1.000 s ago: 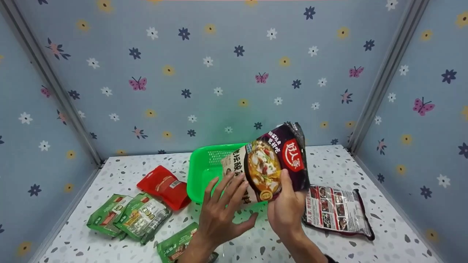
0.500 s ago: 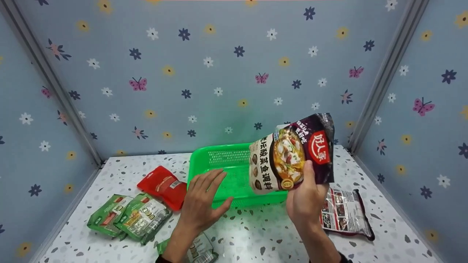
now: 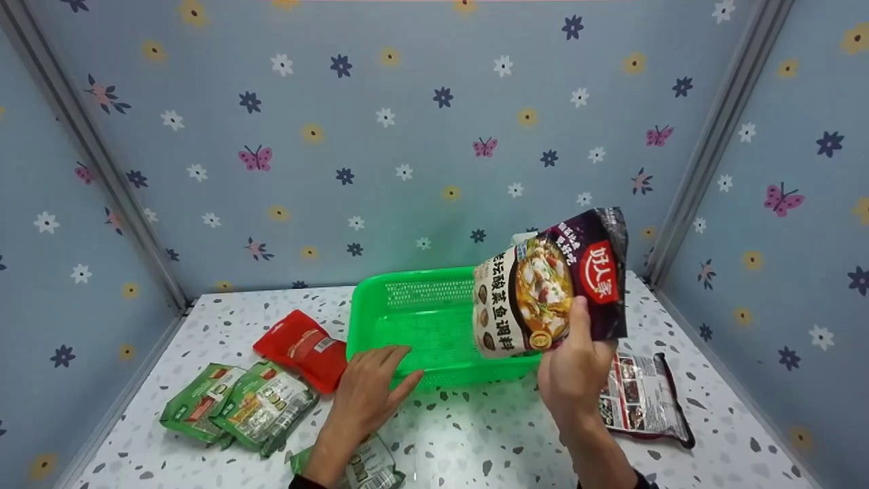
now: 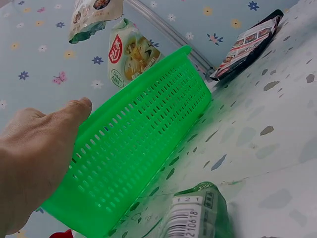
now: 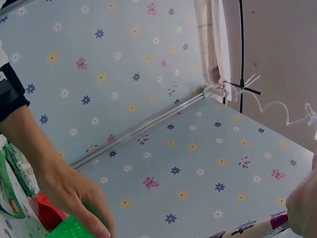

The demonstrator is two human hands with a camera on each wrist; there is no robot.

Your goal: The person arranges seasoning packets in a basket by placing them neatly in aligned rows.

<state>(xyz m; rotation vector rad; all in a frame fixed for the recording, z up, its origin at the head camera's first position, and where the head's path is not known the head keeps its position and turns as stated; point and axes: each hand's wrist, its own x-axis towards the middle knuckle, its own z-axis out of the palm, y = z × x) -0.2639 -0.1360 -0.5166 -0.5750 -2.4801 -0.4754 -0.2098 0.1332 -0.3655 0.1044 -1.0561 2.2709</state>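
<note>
My right hand (image 3: 577,373) grips a purple and cream pickled-fish seasoning packet (image 3: 526,292), its thumb across the printed front. The packet is raised, tilted, over the right part of a green plastic basket (image 3: 434,370). My left hand (image 3: 370,387) lies at the basket's front left corner, fingers extended over the rim and thumb spread. In the left wrist view, the left thumb (image 4: 74,111) sits just above the basket rim. Another green and yellow packet (image 4: 131,52) shows past the basket there; in the head view the held packet hides most of it.
Two green packets (image 3: 265,407) overlap at the left, next to a red packet (image 3: 305,350). Another green packet (image 3: 373,465) lies beneath my left forearm. A dark-edged packet (image 3: 645,397) lies face down at right. Patterned walls (image 3: 434,136) enclose the speckled table (image 3: 461,448).
My right hand has carried the seasoning packet to the right and slightly up. My left hand has come off the packet and moved left and down to the basket's corner.
</note>
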